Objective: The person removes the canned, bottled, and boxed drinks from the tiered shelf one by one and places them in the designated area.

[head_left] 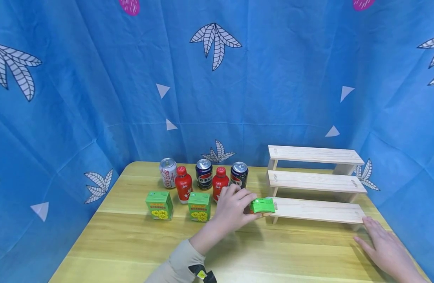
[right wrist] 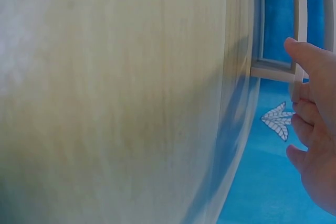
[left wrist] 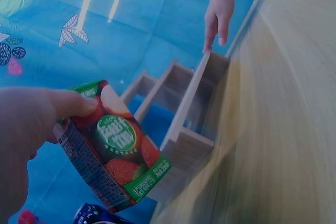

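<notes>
Thumb and fingers of my left hand (head_left: 234, 208) pinch a small juice carton (left wrist: 118, 145) printed with red fruit, with green ends. The carton is tilted in the left wrist view and overlaps the left end of the lowest step of a three-step wooden shelf (head_left: 315, 209) in the head view. My right hand (head_left: 388, 245) is at the right end of that same step. Its fingertips (right wrist: 303, 94) touch the step's end, while the thumb lies along the front edge in the right wrist view.
Left of the shelf stand two green cartons with yellow flowers (head_left: 159, 206), two red bottles (head_left: 184, 186), two dark cola cans (head_left: 204, 175) and a silver-white cola can (head_left: 168, 173). A blue curtain (head_left: 217, 98) hangs behind and beside the wooden table (head_left: 132, 243).
</notes>
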A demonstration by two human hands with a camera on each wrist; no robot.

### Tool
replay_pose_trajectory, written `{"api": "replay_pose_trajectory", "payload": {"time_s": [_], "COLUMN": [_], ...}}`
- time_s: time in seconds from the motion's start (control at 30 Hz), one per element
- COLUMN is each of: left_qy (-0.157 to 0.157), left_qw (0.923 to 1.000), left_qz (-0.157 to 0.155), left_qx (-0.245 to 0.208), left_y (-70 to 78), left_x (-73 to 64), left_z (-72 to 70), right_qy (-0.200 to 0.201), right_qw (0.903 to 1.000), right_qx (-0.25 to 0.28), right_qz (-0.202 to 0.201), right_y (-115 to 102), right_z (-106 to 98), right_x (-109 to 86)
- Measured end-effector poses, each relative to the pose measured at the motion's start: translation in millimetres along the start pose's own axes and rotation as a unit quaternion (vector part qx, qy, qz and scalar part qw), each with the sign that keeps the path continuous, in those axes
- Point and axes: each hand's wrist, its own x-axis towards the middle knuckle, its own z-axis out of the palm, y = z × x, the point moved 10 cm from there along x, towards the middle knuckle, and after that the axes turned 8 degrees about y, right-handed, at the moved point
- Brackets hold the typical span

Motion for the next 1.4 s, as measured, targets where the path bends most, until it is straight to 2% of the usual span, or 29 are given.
{"api": "replay_pose_trajectory", "payload": {"time_s": [0.23,0.47,0.8,1.4], "left_qy": [-0.009,-0.021,-0.044,-0.073], "left_qw": [0.9999,0.9997,0.9988,0.9966], "left_qz": [-0.009,-0.016,-0.018,-0.036], "left_qx": [0.0,-0.001,0.006,0.014], "left_y": [-1.6,-2.7,-6.0,-14.3], "left_x": [-5.4,-10.4,-20.0,-22.4], "left_z": [5.1,11.8,22.7,32.3], "right_qy": [0.01,-0.017,-0.006,0.0], "right_qw": [0.9999,0.9998,0.9999,1.0], "right_qx": [0.001,-0.002,0.005,0.004], "right_qz": [-0.003,0.011,0.008,0.009], "right_y": [0,3,-2,2], "right_z": [-1,2,3,2], "right_x": [-1.1,1.1,-0.8,-2.0]}}
